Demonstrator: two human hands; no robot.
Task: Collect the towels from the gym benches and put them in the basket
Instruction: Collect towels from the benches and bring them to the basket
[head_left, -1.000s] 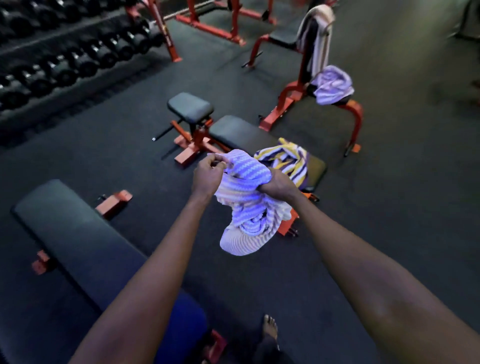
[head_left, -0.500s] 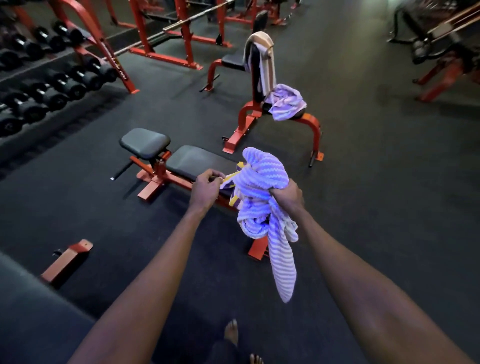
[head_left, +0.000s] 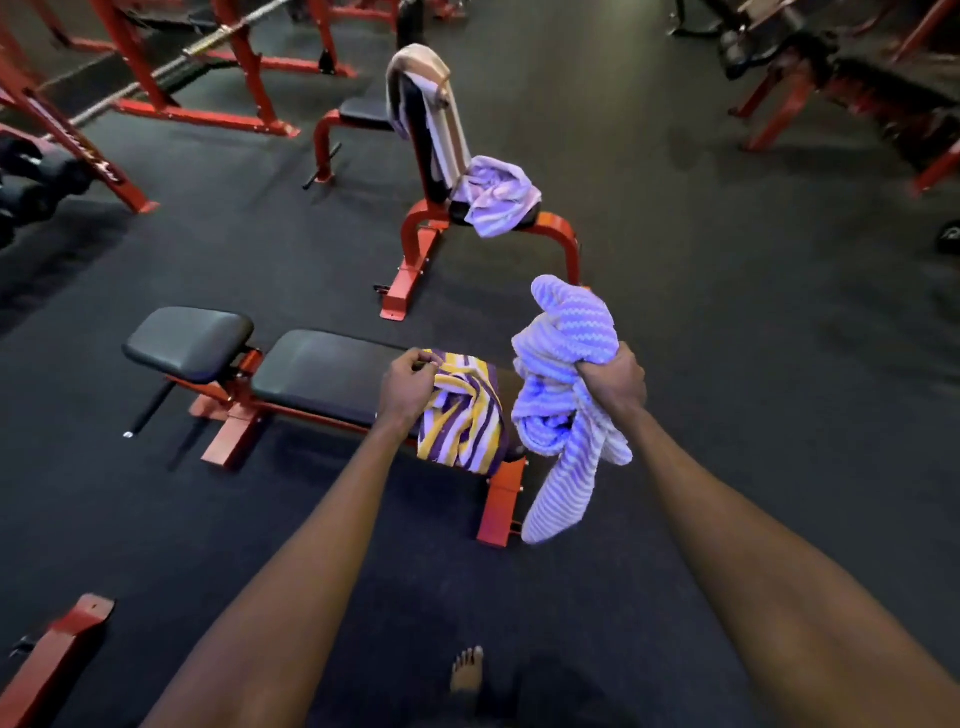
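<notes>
Dark gym floor: right hand (head_left: 610, 382) fisted around lavender towel (head_left: 563, 374); left hand (head_left: 408, 387) pinches striped towel (head_left: 465, 413) at 12 o'clock; the dangling tail could snag bench (head_left: 322, 371).

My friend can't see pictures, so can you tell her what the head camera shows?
The right hand grips a bunched lilac striped towel while the left hand pinches a purple-and-yellow striped towel on a flat bench. Behind, another lilac towel lies on a red upright bench.

Hands (head_left: 610, 382) on two towels (head_left: 563, 364)
</notes>
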